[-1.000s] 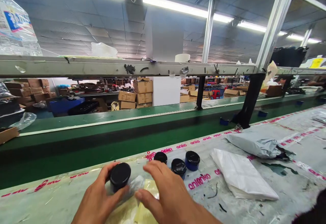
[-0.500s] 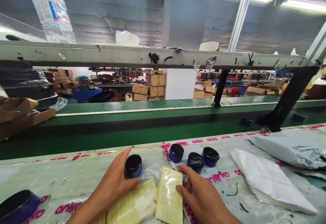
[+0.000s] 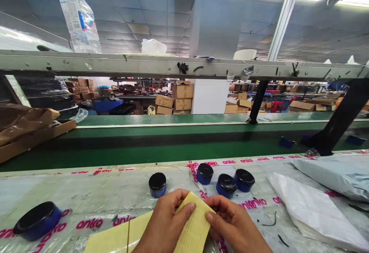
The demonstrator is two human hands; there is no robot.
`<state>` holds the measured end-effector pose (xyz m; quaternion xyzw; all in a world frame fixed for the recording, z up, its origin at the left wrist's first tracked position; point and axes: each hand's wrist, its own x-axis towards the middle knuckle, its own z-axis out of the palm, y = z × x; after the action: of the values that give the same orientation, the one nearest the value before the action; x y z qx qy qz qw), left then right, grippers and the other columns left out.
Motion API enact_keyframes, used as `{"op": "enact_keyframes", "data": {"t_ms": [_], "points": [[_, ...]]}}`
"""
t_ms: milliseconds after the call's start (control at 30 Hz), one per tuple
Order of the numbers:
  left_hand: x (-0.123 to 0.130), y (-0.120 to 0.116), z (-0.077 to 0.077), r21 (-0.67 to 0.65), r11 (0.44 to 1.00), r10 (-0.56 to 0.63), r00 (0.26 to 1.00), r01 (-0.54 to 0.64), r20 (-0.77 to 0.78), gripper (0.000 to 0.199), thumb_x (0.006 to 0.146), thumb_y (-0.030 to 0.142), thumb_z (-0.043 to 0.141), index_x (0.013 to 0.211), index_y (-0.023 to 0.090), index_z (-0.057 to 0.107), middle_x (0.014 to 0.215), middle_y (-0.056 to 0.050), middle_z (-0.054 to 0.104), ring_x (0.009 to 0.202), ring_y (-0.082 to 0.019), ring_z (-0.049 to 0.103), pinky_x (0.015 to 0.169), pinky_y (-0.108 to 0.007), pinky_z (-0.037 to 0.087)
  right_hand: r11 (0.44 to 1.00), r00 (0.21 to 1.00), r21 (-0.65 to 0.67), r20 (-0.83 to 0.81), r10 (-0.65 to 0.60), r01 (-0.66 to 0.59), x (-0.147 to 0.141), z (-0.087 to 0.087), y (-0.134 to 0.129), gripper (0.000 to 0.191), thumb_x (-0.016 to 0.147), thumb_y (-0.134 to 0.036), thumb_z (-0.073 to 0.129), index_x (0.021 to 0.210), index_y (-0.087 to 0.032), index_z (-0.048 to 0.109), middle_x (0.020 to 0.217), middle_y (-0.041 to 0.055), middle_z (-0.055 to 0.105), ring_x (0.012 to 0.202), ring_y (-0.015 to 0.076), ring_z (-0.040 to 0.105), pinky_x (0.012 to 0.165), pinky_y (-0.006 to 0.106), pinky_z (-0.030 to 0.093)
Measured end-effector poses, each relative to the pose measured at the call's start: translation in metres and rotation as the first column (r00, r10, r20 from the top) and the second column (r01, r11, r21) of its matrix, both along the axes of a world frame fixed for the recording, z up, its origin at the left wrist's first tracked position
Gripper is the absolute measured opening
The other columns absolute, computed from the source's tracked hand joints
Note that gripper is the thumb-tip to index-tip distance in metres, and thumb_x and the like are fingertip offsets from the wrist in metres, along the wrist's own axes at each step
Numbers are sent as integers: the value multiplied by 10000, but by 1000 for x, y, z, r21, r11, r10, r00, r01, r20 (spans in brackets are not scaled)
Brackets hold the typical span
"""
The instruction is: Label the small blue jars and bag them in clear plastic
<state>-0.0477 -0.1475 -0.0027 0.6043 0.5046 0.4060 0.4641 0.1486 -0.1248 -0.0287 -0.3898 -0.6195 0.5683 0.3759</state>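
Note:
My left hand and my right hand pinch a yellow paper sheet between thumbs and fingers, one at each upper side. Faint printed lines run across the sheet, and it is tilted up off the table. Under my left wrist lies more yellow paper, with a brown band across it. A small round blue jar with a black top stands just beyond my left hand. Past my right hand are three similar jars in a group.
A larger blue and black round piece lies at the left. White plastic bags rest at the right. Behind the plastic-covered table runs a green conveyor belt, with a shelf beam across above it.
My left hand has moved right, away from the lone jar, and now grips the yellow sheet together with my right hand. The sheet's printed side now faces me.

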Motion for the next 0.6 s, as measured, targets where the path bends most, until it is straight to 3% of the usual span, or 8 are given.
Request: {"op": "enact_keyframes", "data": {"t_ms": [67, 167, 367, 600], "points": [[1, -2, 2, -29, 999, 20, 1000, -21, -20, 361, 924, 501, 551, 892, 168, 687, 854, -45, 686, 787, -187, 602, 705, -273, 453, 999, 999, 15, -6, -45, 45, -4, 0, -1, 341, 826, -491, 696, 998, -196, 710, 907, 51, 712, 757, 186, 644, 688, 296, 505], [0, -6, 4, -39, 998, 55, 997, -57, -54, 398, 914, 532, 561, 826, 162, 675, 779, -15, 638, 718, -154, 530, 655, -248, 397, 995, 995, 26, -25, -92, 93, -11, 2, -2, 359, 817, -490, 707, 1035, -205, 720, 994, 69, 729, 895, 228, 669, 812, 347, 521], [-4, -11, -3, -47, 993, 101, 993, -104, -64, 437, 891, 568, 573, 738, 160, 602, 678, 28, 513, 634, -121, 411, 595, -235, 327, 1000, 1000, 3, -15, -18, 18, -21, 4, -2, 380, 835, -536, 678, 960, -183, 746, 867, 65, 735, 787, 206, 660, 709, 310, 512], [-8, -17, -3, -68, 988, 132, 988, -137, -78, 456, 874, 602, 565, 753, 166, 619, 689, 13, 527, 647, -135, 430, 581, -236, 310, 999, 1000, -30, -18, -20, 19, -28, 5, -2, 370, 810, -534, 689, 896, -177, 734, 823, 52, 708, 742, 181, 625, 675, 291, 479]]}}
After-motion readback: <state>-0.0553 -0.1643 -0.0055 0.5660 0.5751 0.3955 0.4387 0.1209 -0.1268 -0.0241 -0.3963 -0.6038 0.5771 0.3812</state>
